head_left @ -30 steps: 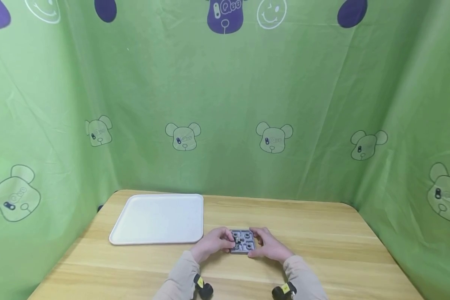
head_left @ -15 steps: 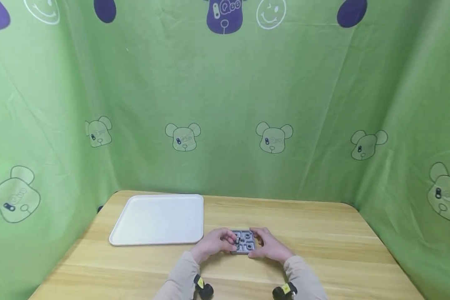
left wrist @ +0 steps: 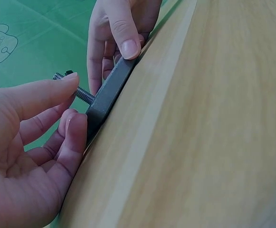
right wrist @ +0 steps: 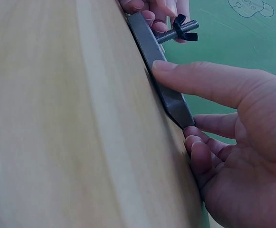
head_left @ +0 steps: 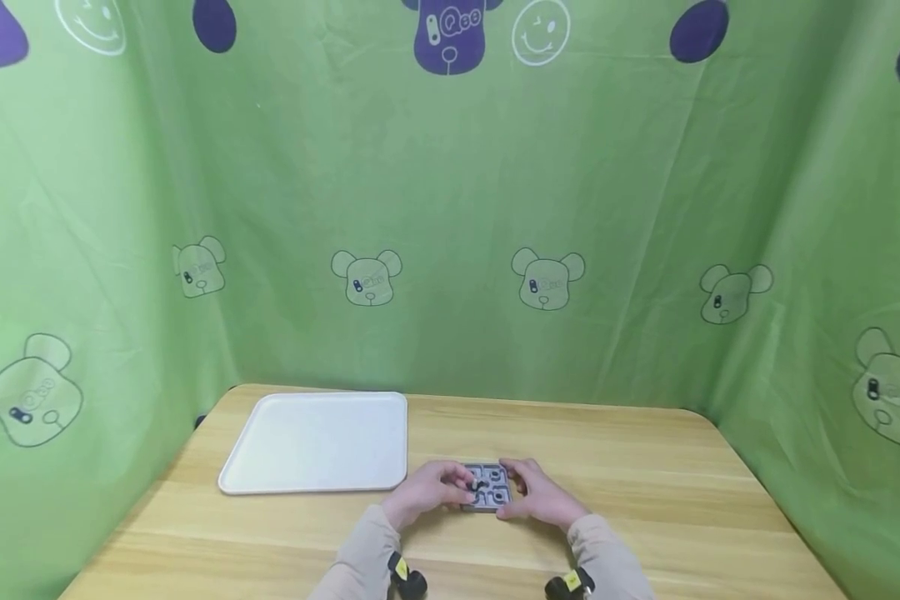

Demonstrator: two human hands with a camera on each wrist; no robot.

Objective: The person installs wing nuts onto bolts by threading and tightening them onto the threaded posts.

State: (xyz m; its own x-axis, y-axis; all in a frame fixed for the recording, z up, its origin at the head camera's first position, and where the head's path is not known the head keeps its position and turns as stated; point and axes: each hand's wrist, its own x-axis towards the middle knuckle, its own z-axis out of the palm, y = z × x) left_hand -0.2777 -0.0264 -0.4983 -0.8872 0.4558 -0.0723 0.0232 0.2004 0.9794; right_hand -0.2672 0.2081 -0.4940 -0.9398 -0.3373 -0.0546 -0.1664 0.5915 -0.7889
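Black wing nut point(right wrist: 180, 32) has turned on silver threaded bolt point(right wrist: 166, 36). Right hand point(head_left: 542, 495) grips square grey metal plate point(head_left: 497, 486). Left hand point(head_left: 425, 491) is at the nut; grip cannot be told.

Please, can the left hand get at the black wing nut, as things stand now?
Very likely yes: the left hand is right at the wing nut on the bolt, and the right hand grips the plate's opposite edge, out of its way.
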